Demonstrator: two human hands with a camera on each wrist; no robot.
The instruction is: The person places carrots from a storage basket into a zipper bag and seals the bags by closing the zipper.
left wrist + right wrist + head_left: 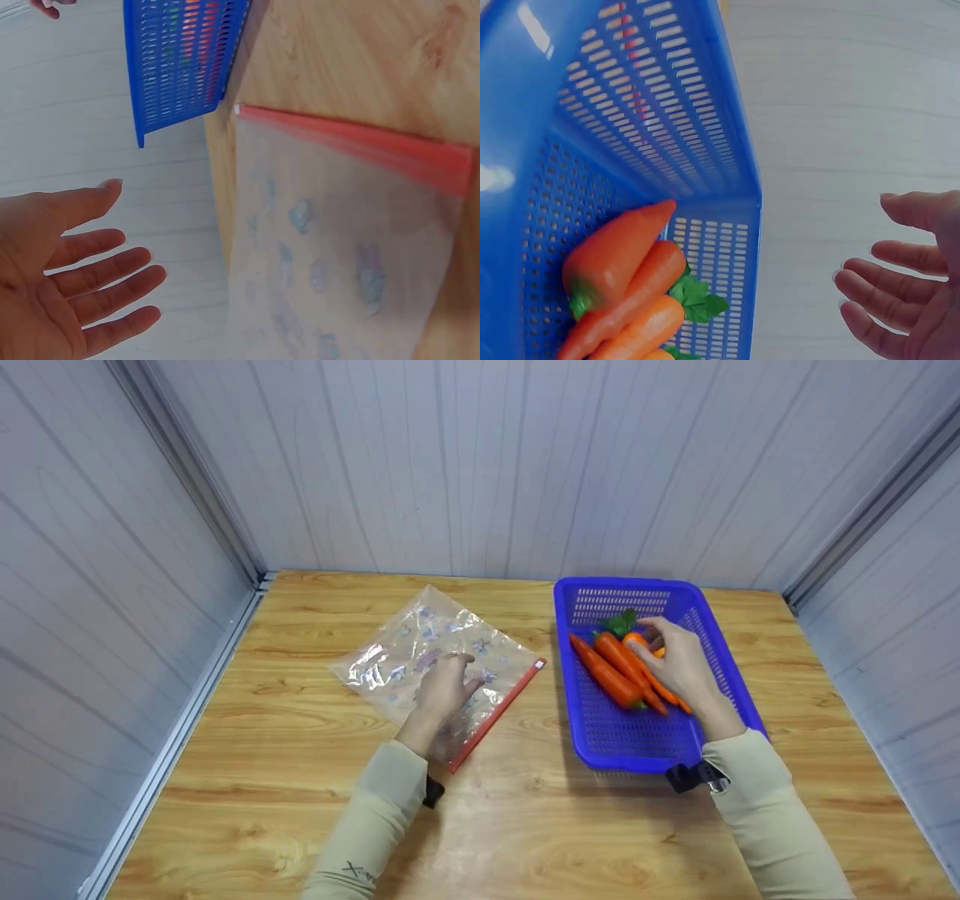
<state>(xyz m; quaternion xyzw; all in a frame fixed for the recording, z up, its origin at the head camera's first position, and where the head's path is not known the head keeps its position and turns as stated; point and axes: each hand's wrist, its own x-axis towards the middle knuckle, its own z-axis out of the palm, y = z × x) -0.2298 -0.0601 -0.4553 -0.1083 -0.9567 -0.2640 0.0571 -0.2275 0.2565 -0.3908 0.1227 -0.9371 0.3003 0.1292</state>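
My left hand (444,688) hovers over a clear zip bag (409,649) that lies flat on the table. Colourful printed shapes dot the bag, and a red slider strip (495,718) runs along its near right side. In the left wrist view the left hand (82,285) has spread fingers and holds nothing. Over the blue basket (574,720), my right hand (679,660) overlaps the orange carrots in the head view. The right wrist view shows that hand (907,277) with loose, empty fingers. A red pepper (611,259) with a green stem lies beside carrots (641,330) in the basket.
Green leaves (621,622) show at the carrots' far ends. The wood-grain table (555,840) is bounded by a pale back wall (480,472) and by side panels at left and right. A dark band (694,776) sits at the right wrist.
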